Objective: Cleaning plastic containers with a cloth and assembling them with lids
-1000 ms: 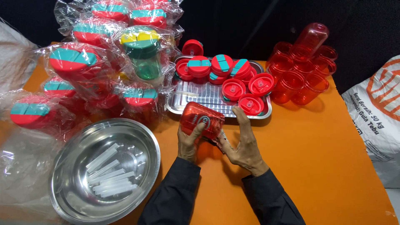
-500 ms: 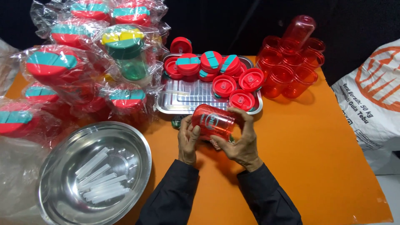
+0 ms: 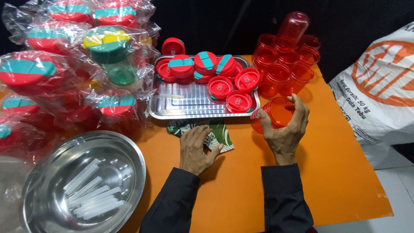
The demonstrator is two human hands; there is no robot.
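An orange desk [image 3: 345,172] stands against a dark backdrop, with a white printed sack [image 3: 379,86] leaning at its right edge. The right hand [image 3: 285,129] is wrapped around a clear red cup [image 3: 276,113], fingers curled over its far rim and thumb on the near side, holding it just right of the metal tray [image 3: 189,105]. The left hand [image 3: 196,149] lies flat and spread on a folded green patterned cloth [image 3: 217,136], which sits on the desk right in front of the tray. The tray carries red lids [image 3: 226,88], some with teal flaps. Behind the held cup stands a cluster of more red cups [image 3: 284,60], one upside down on top. At left is a heap of bagged cups [image 3: 56,77] in clear plastic, and near the front corner a steel bowl [image 3: 125,159] holds clear straws [image 3: 90,194].
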